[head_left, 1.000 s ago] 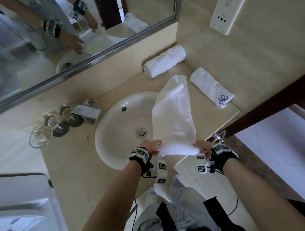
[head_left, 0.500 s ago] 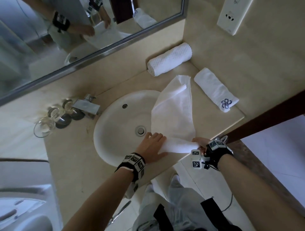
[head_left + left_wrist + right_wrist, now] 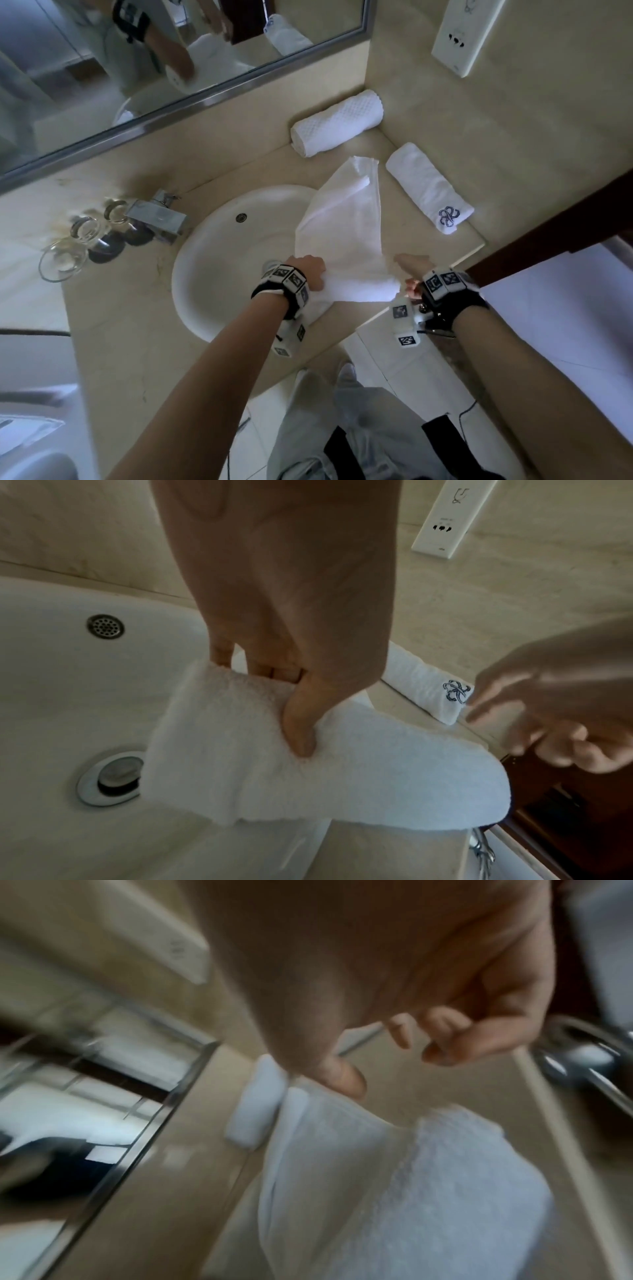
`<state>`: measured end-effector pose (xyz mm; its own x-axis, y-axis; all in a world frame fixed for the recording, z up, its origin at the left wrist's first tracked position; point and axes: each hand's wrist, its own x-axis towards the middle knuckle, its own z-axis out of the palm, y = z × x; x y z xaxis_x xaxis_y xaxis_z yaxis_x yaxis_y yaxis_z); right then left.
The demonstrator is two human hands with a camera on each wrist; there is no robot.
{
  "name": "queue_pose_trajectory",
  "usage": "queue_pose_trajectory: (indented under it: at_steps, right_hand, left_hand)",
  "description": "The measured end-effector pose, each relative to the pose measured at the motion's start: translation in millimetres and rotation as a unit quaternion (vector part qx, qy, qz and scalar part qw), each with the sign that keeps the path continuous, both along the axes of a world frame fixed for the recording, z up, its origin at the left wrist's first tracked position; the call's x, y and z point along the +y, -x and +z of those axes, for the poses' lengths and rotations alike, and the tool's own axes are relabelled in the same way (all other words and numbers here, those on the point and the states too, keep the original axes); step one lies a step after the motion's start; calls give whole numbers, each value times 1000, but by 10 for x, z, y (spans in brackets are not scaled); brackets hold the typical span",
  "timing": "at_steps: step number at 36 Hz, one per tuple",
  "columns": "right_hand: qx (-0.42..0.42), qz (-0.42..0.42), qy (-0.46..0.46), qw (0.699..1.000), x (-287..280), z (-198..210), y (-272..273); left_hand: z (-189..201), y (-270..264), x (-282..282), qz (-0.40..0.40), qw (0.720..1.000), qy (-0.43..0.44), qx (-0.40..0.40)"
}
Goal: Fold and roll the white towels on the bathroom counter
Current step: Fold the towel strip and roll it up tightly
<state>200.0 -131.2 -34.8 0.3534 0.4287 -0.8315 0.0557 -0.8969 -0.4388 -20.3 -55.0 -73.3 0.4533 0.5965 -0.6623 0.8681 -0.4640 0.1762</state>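
The beige stone bench (image 3: 113, 308) fills the middle of the head view, smooth and faintly veined, with the framed mirror (image 3: 191, 106) slanting across the upper left. Sunk into it is the round white sink (image 3: 219, 260), glossy and hard — a poor bed for cloth, which is probably why the work sits at its right rim. The towel being rolled (image 3: 342, 226) lies as a long folded strip from the upper centre of the frame down toward the person, half over the basin and half on stone; its terry pile looks soft and loose, and the near end is already turned into a thick roll at centre frame. The left hand (image 3: 308, 274) grips that roll's left end, thumb (image 3: 299, 734) pressed into the top and fingers tucked behind it in the left wrist view, seemingly to keep the coil tight. The right hand (image 3: 412, 270) sits just beside the roll's right end with fingers loosely curled and nothing in them; its view is blurred, but the thumb looks near the cloth rather than pinching it, so I judge it is between grips. At upper right two finished pieces lie out of the way by the wall: a waffle-textured roll (image 3: 337, 123), firm and cylindrical, and a flatter rolled towel with a blue emblem (image 3: 428, 192). At centre left stand the chrome tap (image 3: 157, 219) and clear glasses (image 3: 63, 263).
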Motion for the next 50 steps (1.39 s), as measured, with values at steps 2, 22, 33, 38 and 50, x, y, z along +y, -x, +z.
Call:
queue_pose_trajectory:
  at_steps: [2, 22, 33, 38, 50]
  right_hand:
    - [-136, 148, 6, 980, 73, 105, 81]
    - [-212, 518, -27, 829, 385, -300, 892]
    - [-314, 502, -73, 802, 130, -462, 644]
    - [-366, 572, -107, 726, 56, -540, 571]
    - [-281, 588, -68, 755, 443, -426, 146]
  left_hand:
    - [2, -28, 28, 4, 1000, 11, -2]
    - [95, -86, -74, -213, 959, -119, -142]
    - [-96, -275, -99, -46, 995, -75, -36]
    - [-122, -335, 78, -9, 999, -20, -42]
    - [-114, -633, 513, -34, 993, 6, -115]
